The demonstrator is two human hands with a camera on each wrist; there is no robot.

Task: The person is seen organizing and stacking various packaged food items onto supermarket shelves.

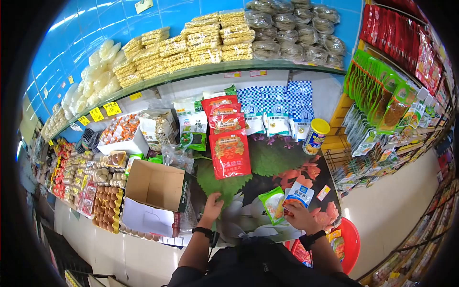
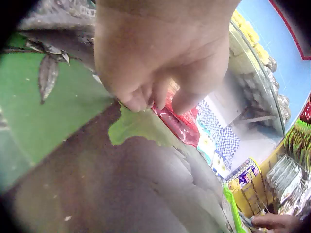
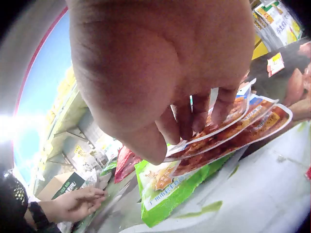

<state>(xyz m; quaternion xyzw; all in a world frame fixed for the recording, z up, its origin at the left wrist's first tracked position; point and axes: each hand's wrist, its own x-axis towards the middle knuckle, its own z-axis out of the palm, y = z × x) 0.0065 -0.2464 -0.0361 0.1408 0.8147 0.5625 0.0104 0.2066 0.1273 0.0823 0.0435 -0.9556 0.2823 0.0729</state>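
My right hand (image 1: 300, 216) grips several flat blue-and-white packets (image 1: 300, 192), whose red-brown printed sides (image 3: 233, 138) fan out below the fingers in the right wrist view. Beneath and left of them lies a green-edged packet (image 1: 273, 204) on the table. My left hand (image 1: 213, 207) hovers over or rests on the leaf-printed tabletop (image 1: 248, 189), fingers loosely bent and holding nothing; whether it touches the surface is unclear. Beyond it, red packets (image 1: 230, 155) overlap in a column. The right wrist view shows the left hand (image 3: 80, 204) with relaxed fingers.
An open cardboard box (image 1: 155, 184) stands at left beside egg trays (image 1: 106, 208). Blue-checked packets (image 1: 277, 103) and a yellow-lidded can (image 1: 316, 136) line the back. A red basket (image 1: 351, 244) is at lower right, below hanging green packets (image 1: 382, 91). A small tag (image 1: 323, 193) lies nearby.
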